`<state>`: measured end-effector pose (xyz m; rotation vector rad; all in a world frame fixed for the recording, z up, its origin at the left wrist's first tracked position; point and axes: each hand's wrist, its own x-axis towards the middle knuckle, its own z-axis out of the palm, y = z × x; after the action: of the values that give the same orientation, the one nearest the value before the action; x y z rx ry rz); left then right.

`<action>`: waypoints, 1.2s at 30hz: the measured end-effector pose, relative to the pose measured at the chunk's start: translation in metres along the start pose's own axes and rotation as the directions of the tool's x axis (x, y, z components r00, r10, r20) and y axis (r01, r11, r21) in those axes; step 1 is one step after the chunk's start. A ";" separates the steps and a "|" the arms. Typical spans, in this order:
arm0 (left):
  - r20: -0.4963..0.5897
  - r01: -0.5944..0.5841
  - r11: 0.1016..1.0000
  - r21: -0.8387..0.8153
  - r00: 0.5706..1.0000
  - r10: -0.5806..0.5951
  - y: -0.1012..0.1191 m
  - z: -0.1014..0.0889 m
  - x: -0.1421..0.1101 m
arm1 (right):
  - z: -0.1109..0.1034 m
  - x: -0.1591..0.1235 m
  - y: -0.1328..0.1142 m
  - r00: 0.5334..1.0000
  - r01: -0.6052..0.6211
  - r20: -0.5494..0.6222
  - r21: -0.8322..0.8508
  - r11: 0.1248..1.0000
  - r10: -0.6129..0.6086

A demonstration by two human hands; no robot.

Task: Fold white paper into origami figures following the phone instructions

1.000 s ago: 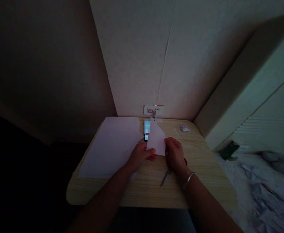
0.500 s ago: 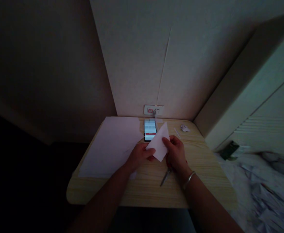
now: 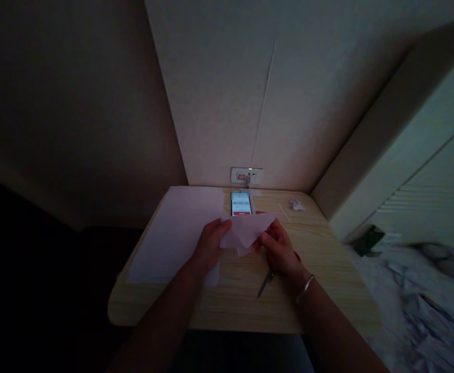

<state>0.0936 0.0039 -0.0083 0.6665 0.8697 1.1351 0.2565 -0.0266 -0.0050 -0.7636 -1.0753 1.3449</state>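
Observation:
Both hands hold a folded white paper triangle (image 3: 247, 228) just above the middle of a light wooden table (image 3: 320, 269). My left hand (image 3: 211, 243) pinches its left corner. My right hand (image 3: 275, 243), with a metal bangle on the wrist, grips its right side from below. The triangle lies nearly flat, its long edge away from me. A lit phone (image 3: 241, 203) lies just beyond it.
A large white sheet (image 3: 180, 228) covers the table's left half. Scissors (image 3: 267, 280) lie under my right wrist. A crumpled paper scrap (image 3: 296, 205) sits at the back right. A wall socket (image 3: 246, 176) is behind the phone. Rumpled bedding (image 3: 424, 311) lies to the right.
The paper triangle has turned from standing point-up to lying nearly flat. My left hand moved up and left along its edge. The phone screen is now uncovered.

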 end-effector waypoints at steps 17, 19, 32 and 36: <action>0.271 0.231 0.954 0.191 0.922 -0.277 0.014 -0.012 -0.003 | -0.015 -0.007 -0.016 0.944 -0.202 0.239 -0.130 0.971 0.228; 0.282 0.233 0.954 0.191 0.917 -0.280 0.011 -0.014 -0.001 | -0.016 -0.007 -0.018 0.931 -0.191 0.275 -0.188 0.963 0.239; 0.065 0.008 0.991 0.135 0.998 -0.017 0.007 -0.012 0.005 | -0.010 -0.003 -0.011 0.941 -0.181 0.227 -0.293 0.939 0.252; -0.009 -0.120 0.993 0.019 0.993 0.120 0.003 -0.006 0.005 | -0.006 0.000 -0.005 0.978 -0.174 0.053 -0.333 0.927 0.203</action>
<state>0.0877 0.0092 -0.0106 0.7366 0.8581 1.2406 0.2639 -0.0262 -0.0024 -1.0853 -1.3424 1.3871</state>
